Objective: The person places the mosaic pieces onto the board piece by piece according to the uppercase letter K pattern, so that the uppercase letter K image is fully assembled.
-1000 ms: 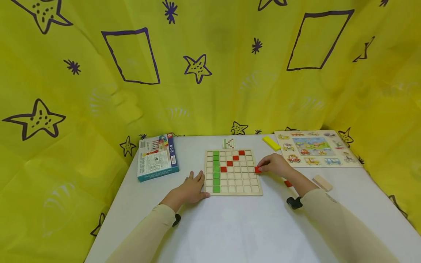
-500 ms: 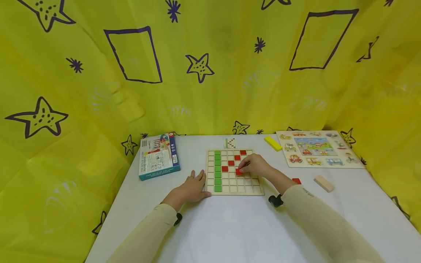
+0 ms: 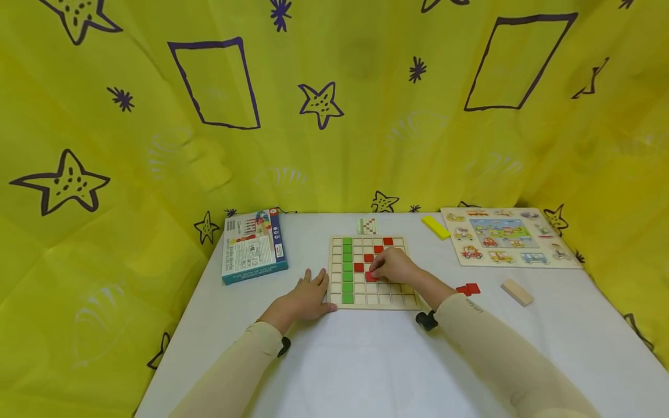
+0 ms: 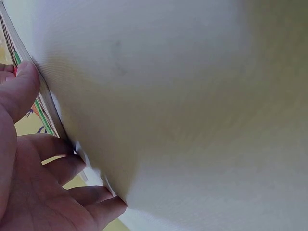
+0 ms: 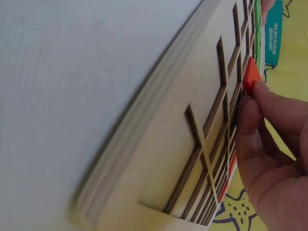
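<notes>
In the head view a wooden grid board [image 3: 376, 307] lies flat on the white table. A column of green tiles [image 3: 347, 276] fills its left part, with a diagonal of red tiles [image 3: 378, 249] to the right of it. My right hand [image 3: 395, 267] pinches a red square tile [image 3: 370, 277] between thumb and finger, low over the middle cells. The right wrist view shows that red tile [image 5: 251, 77] tilted, one corner at the grid. My left hand [image 3: 308, 297] rests at the board's left edge, fingers spread, thumb at the near corner.
Two loose red tiles [image 3: 473, 288] and a plain wooden block [image 3: 517, 292] lie at the right. Behind them are a yellow block [image 3: 436, 227] and a picture puzzle [image 3: 455, 235]. A small pattern card [image 3: 368, 226] lies behind the board; a box [image 3: 254, 255] stands left.
My right hand has carried the red tile leftward from the board's right edge to its middle. Loose red tiles have come into view from behind the forearm. My left hand stays in place.
</notes>
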A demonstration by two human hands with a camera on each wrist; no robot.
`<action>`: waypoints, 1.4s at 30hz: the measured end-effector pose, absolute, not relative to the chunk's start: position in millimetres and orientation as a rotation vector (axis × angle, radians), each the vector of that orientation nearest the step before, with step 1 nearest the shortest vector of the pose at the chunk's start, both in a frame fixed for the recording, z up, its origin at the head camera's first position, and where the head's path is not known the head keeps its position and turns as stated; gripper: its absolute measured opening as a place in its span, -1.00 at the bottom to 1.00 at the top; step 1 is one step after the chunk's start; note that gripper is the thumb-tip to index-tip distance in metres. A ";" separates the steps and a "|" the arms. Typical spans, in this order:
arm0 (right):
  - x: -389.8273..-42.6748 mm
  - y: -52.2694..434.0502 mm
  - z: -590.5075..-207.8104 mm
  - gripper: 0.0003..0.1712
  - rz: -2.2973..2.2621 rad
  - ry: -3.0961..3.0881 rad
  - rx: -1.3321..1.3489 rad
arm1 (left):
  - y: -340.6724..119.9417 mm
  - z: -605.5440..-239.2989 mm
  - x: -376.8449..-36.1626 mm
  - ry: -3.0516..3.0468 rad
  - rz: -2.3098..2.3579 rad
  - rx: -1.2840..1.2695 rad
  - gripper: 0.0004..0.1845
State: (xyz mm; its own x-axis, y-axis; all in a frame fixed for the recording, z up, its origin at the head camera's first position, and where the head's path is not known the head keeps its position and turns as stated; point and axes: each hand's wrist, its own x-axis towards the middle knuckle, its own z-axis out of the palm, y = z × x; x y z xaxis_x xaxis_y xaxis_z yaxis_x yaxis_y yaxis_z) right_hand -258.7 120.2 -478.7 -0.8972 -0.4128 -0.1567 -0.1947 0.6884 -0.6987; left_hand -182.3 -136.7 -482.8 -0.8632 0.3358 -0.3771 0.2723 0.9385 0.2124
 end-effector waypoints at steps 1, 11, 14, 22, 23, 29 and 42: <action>-258.4 119.3 -478.9 -0.94 -1.014 2.607 -0.484 | -136.6 -482.0 -182.3 2.678 0.216 0.441 -0.03; -252.5 111.5 -477.7 -0.93 -0.887 2.694 -0.487 | -135.8 -480.5 -181.9 2.674 0.220 0.428 -0.02; -252.5 111.1 -477.1 -0.94 -0.891 2.688 -0.480 | -135.6 -480.6 -182.2 2.675 0.212 0.428 -0.03; -255.9 125.4 -474.4 -0.95 -0.965 2.642 -0.486 | -135.3 -481.9 -183.3 2.666 0.214 0.430 -0.02; -256.6 128.3 -472.6 -0.94 -0.970 2.646 -0.486 | -135.4 -482.2 -183.6 2.664 0.210 0.431 -0.02; -258.1 153.9 -455.8 -0.87 -0.988 2.669 -0.436 | -135.6 -484.4 -185.1 2.663 0.199 0.440 -0.02; -241.5 248.3 -442.9 -0.77 -1.049 2.728 -0.330 | -135.0 -481.1 -182.4 2.659 0.217 0.437 -0.01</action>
